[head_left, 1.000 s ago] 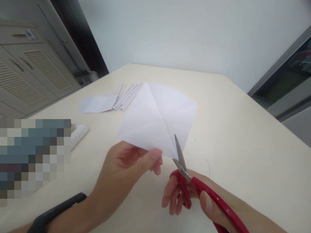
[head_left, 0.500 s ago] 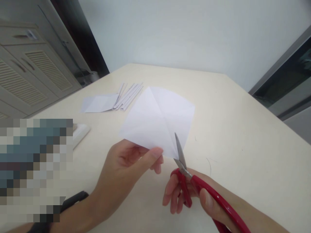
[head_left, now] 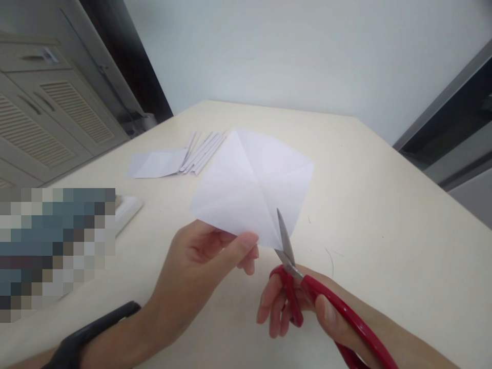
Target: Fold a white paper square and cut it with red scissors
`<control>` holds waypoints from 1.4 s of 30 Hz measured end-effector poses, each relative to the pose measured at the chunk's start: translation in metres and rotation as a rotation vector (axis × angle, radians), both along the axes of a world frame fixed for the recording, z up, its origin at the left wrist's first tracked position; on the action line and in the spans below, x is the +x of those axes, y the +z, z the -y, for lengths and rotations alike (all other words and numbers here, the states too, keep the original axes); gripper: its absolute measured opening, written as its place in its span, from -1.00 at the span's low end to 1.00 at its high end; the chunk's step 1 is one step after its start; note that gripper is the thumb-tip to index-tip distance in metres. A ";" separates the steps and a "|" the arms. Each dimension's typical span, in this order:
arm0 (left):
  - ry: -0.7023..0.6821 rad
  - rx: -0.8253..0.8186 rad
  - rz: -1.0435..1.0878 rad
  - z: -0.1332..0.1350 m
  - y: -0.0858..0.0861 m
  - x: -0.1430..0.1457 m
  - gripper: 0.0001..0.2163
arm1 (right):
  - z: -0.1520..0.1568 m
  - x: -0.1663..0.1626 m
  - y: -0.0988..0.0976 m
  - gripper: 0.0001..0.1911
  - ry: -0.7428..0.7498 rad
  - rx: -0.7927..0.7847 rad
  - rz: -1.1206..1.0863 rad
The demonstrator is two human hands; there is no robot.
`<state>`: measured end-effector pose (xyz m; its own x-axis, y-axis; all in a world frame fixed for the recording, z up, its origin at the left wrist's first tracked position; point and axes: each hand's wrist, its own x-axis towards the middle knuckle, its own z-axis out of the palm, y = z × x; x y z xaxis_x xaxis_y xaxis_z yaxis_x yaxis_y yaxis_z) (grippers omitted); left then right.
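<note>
— How much room am I getting around the fingers?
— Bare table [head_left: 384, 215] is lying open right of my right hand [head_left: 303, 312], its edges well beyond. Strips [head_left: 202, 148] are lying far past my left fingertips.
— And the paper?
— My left hand [head_left: 200, 266] is pinching the white, creased paper [head_left: 253, 189] by its near edge, off the table. My right fingers are curling through the red scissors [head_left: 303, 287], blades slightly parted at the paper's near corner.

Paper strips [head_left: 202, 152], flat sheet [head_left: 156, 164], cabinet [head_left: 46, 118]
</note>
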<state>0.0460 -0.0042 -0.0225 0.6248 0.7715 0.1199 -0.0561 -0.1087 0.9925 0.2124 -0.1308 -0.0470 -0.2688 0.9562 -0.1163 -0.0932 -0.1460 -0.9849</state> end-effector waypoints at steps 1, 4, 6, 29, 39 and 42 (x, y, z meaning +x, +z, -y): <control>-0.002 -0.004 -0.003 0.000 0.000 -0.001 -0.82 | 0.002 -0.002 0.008 -0.35 -0.002 0.037 -0.033; -0.002 -0.019 -0.011 0.000 0.000 -0.001 -0.82 | 0.005 -0.003 0.021 -0.42 -0.018 -0.016 0.009; -0.003 -0.022 -0.012 0.000 0.000 0.000 -0.81 | 0.003 -0.002 0.023 -0.41 -0.012 -0.025 0.021; -0.098 0.043 -0.087 -0.003 0.002 -0.003 -0.68 | -0.002 -0.004 -0.007 -0.52 -0.036 -0.103 -0.190; -0.109 0.043 -0.090 -0.003 0.002 -0.003 -0.68 | -0.002 -0.003 -0.004 -0.52 -0.045 -0.059 -0.175; -0.110 0.037 -0.084 -0.003 0.001 -0.003 -0.68 | -0.002 -0.003 0.000 -0.49 -0.058 -0.054 -0.148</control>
